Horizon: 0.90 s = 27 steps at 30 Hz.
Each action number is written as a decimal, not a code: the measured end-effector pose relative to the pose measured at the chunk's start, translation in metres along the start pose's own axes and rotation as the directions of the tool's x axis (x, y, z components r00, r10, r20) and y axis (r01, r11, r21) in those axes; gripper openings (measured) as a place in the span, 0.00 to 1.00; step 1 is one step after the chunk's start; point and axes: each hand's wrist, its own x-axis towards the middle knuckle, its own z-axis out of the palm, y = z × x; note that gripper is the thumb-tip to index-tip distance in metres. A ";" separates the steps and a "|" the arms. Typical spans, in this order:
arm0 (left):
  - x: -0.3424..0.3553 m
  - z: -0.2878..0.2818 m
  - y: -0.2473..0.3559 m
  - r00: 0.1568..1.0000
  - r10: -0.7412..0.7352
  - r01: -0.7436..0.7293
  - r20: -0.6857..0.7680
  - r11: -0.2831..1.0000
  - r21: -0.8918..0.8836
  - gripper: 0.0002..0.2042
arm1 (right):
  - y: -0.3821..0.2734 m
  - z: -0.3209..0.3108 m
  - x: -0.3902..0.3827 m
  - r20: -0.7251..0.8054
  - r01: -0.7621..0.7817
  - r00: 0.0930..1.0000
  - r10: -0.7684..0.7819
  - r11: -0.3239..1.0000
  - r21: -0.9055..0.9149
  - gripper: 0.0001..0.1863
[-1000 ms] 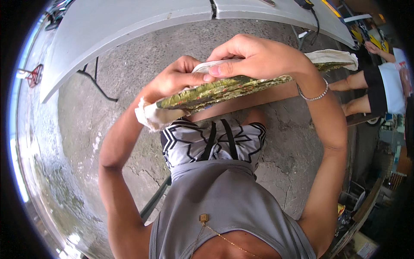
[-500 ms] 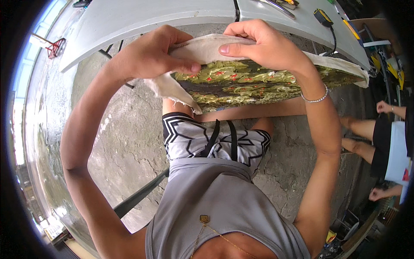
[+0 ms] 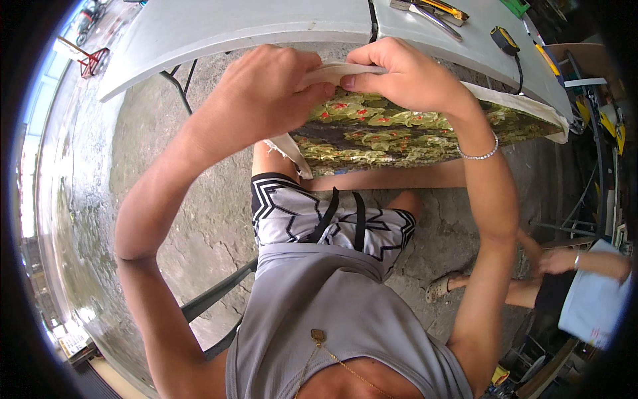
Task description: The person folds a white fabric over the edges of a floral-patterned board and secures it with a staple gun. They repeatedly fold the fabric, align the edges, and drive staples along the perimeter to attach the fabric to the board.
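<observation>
Painted canvas (image 3: 372, 133), below both hands (image 3: 266, 93) and reaching past the right one (image 3: 409, 78), pale edge (image 3: 339, 72) pinched in each

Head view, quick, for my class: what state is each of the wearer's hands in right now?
Left hand: closed, holding the canvas by its pale edge.
Right hand: closed, holding the same edge.
</observation>
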 end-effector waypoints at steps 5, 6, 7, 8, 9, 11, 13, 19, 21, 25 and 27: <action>-0.004 0.013 0.001 0.992 0.026 -0.024 -0.120 0.999 0.022 0.10 | -0.002 0.004 0.000 -0.056 0.097 0.994 -0.097 0.995 -0.015 0.11; -0.004 0.015 0.002 0.990 0.027 -0.020 -0.140 0.999 0.050 0.09 | -0.002 0.005 0.000 -0.075 0.095 0.993 -0.096 0.995 -0.014 0.11; -0.005 0.017 0.003 0.987 0.028 -0.016 -0.161 0.997 0.077 0.09 | -0.001 0.005 0.000 -0.095 0.094 0.991 -0.095 0.995 -0.014 0.11; -0.006 0.019 0.004 0.983 0.029 -0.010 -0.182 0.994 0.105 0.08 | -0.001 0.006 0.000 -0.113 0.094 0.989 -0.095 0.995 -0.014 0.12; -0.008 0.022 0.004 0.974 0.059 -0.033 -0.217 0.992 0.120 0.08 | 0.000 0.008 0.000 -0.134 0.112 0.984 -0.116 0.993 -0.041 0.11; -0.010 0.029 0.002 0.952 0.120 -0.078 -0.283 0.985 0.153 0.06 | 0.002 0.010 0.000 -0.174 0.145 0.972 -0.160 0.985 -0.096 0.11; -0.010 0.034 0.001 0.942 0.119 -0.075 -0.313 0.986 0.148 0.05 | -0.005 0.011 -0.002 -0.218 0.129 0.963 -0.158 0.981 -0.143 0.11; -0.011 0.041 0.000 0.900 0.145 -0.142 -0.411 0.989 0.038 0.05 | -0.015 0.017 -0.005 -0.269 0.103 0.951 -0.153 0.976 -0.192 0.12; -0.011 0.039 -0.002 0.907 0.141 -0.151 -0.396 0.989 0.005 0.06 | -0.016 0.017 -0.004 -0.265 0.084 0.956 -0.127 0.982 -0.169 0.12; -0.007 0.025 -0.003 0.972 0.054 -0.084 -0.230 0.989 -0.122 0.06 | -0.017 0.014 -0.002 -0.160 -0.017 0.987 0.004 0.997 -0.078 0.11; -0.004 0.016 -0.002 0.996 -0.027 0.009 -0.087 0.978 -0.207 0.05 | -0.017 0.013 -0.002 -0.073 -0.079 0.994 0.080 0.997 0.007 0.10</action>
